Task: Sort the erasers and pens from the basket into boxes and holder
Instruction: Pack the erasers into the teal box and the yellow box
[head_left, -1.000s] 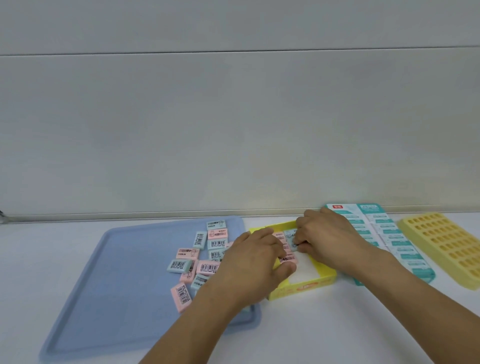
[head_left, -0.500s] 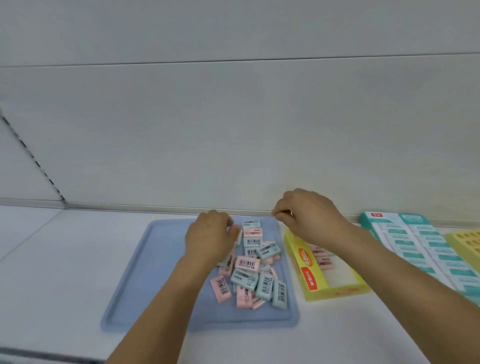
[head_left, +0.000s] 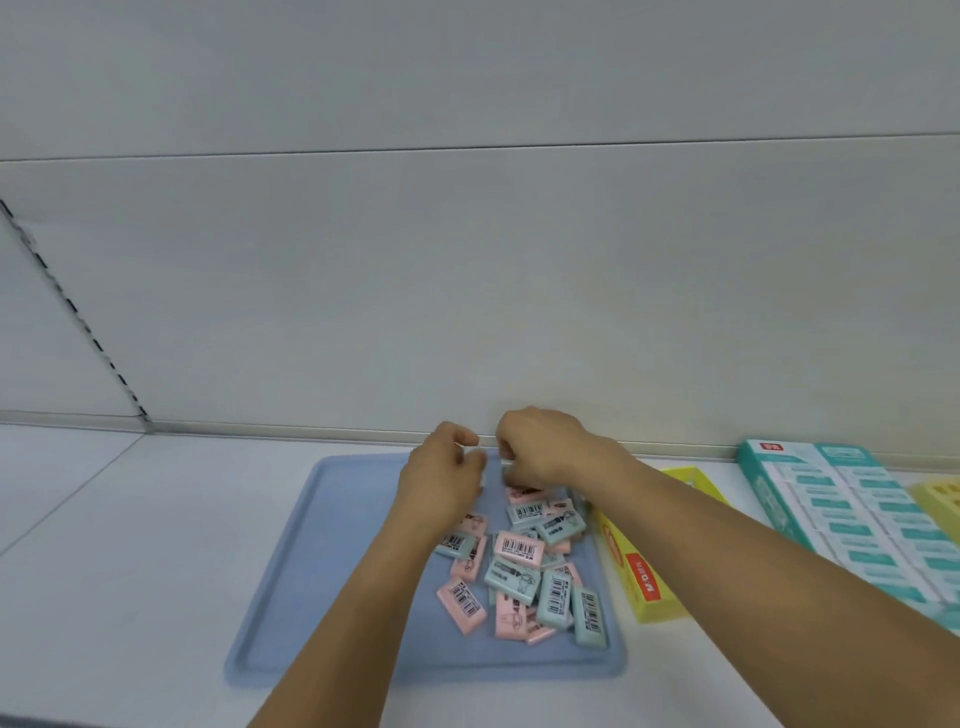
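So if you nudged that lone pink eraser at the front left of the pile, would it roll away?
Probably not. The pink eraser is a flat block lying on its broad face, so it should slide, not roll. It looks small, likely light. The blue tray appears smooth, so it might skid easily.

White shelf (head_left: 156, 545) runs back to a pale wall panel. Sitting right on it: a blue tray (head_left: 291, 613) about mid-shelf toward the front edge, a yellow box (head_left: 641, 582) just beside the tray's right side, then a teal box (head_left: 831, 514) further right, and a yellow holder (head_left: 943, 499) cut off at the right edge.
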